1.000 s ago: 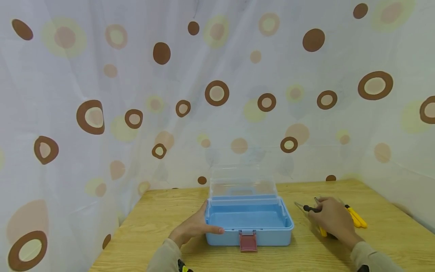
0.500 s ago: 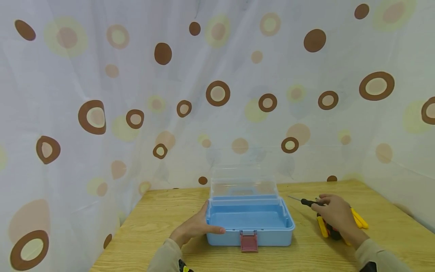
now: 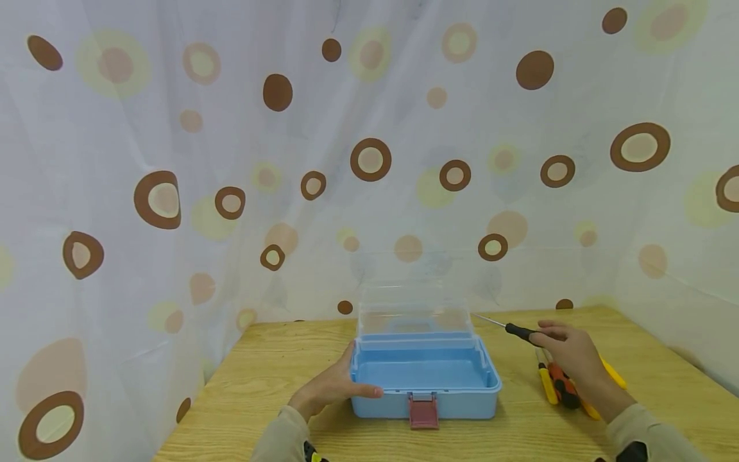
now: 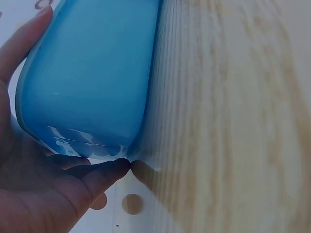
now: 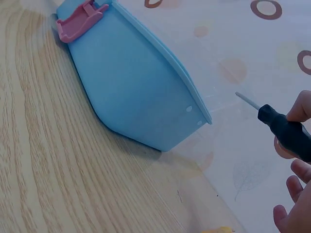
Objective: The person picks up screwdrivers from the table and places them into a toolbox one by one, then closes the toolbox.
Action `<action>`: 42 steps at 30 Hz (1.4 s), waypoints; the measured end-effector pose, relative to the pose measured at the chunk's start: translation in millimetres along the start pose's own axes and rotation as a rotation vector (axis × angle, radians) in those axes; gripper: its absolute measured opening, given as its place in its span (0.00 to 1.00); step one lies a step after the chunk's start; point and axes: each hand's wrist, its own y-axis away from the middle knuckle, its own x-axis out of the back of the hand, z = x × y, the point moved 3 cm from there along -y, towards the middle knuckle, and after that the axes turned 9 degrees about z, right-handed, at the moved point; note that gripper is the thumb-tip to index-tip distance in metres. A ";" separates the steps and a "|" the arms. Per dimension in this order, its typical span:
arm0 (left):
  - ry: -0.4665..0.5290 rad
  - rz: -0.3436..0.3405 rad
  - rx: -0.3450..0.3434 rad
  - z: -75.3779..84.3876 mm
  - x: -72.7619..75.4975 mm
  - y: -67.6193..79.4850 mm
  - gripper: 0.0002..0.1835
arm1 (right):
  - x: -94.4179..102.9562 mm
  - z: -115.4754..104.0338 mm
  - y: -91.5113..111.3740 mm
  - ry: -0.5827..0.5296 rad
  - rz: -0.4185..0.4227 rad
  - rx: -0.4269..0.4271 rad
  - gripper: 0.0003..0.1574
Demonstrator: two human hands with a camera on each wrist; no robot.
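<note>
The space is enclosed by a white sheet [image 3: 369, 205], by which the back and both sides are covered. It is printed with brown dots [image 3: 278, 92], ringed circles [image 3: 371, 160] and paler blots [image 3: 408, 248] of peach and yellow. It is creased by soft folds, and a corner is formed at the right. Beneath, a table [image 3: 277, 359] of pale, grained wood is seen. Everything is lit softly; what is covered by the sheet cannot be told.
</note>
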 end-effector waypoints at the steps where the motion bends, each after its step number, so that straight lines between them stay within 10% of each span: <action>1: -0.002 0.001 0.002 -0.1 -0.1 0.0 0.71 | -0.5 -1.2 0.4 -0.014 -0.005 0.007 0.41; 13: 0.027 -0.008 -0.006 0.3 -0.3 0.5 0.71 | -17.3 -16.4 5.5 -0.205 -0.138 0.090 0.31; 42: 0.080 -0.044 -0.094 -1.5 0.9 -4.1 0.70 | -78.3 -34.4 24.6 -0.049 -0.367 0.331 0.09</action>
